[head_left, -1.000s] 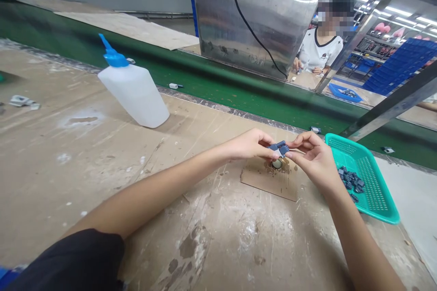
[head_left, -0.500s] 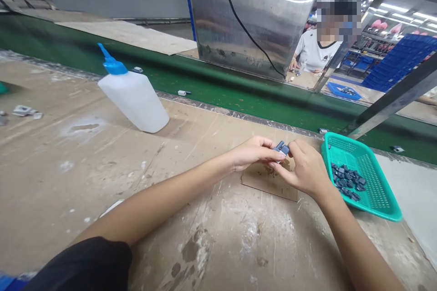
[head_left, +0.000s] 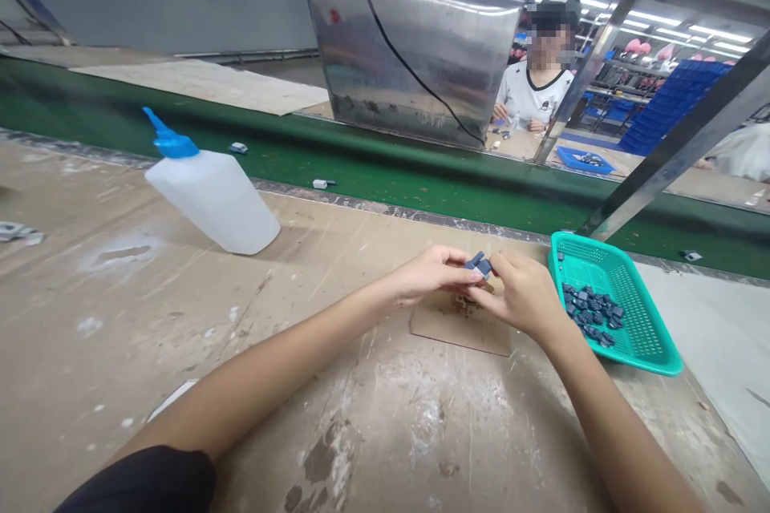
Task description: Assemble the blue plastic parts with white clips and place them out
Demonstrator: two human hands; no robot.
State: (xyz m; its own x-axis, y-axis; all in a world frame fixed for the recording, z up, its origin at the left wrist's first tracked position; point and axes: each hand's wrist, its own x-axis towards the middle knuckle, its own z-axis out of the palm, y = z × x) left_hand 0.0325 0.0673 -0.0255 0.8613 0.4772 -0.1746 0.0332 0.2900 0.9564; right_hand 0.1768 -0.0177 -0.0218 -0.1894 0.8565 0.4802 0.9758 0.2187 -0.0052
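Note:
My left hand point(head_left: 428, 274) is closed around a small dark blue and white plastic part point(head_left: 480, 265), pinched between thumb and fingers. From the other side my right hand point(head_left: 524, 293) grips the same part with bent fingers and thumb, so its right edge is covered. Both hands are over a small piece of cardboard point(head_left: 460, 330) that lies on the worktable. Right of my right hand, a green plastic basket point(head_left: 653, 337) holds many small dark blue parts point(head_left: 593, 313).
A white squeeze bottle point(head_left: 216, 196) with a blue nozzle stands at the left. Behind the table runs a green conveyor belt point(head_left: 385, 164) carrying a few small parts. A slanted metal post point(head_left: 679, 136) rises behind the basket. A co-worker point(head_left: 535, 92) sits across the belt.
The camera view has shifted, so most things appear further left. My hands stay together on the plastic part, with little visible change in grip. The co-worker's head and hands have moved slightly.

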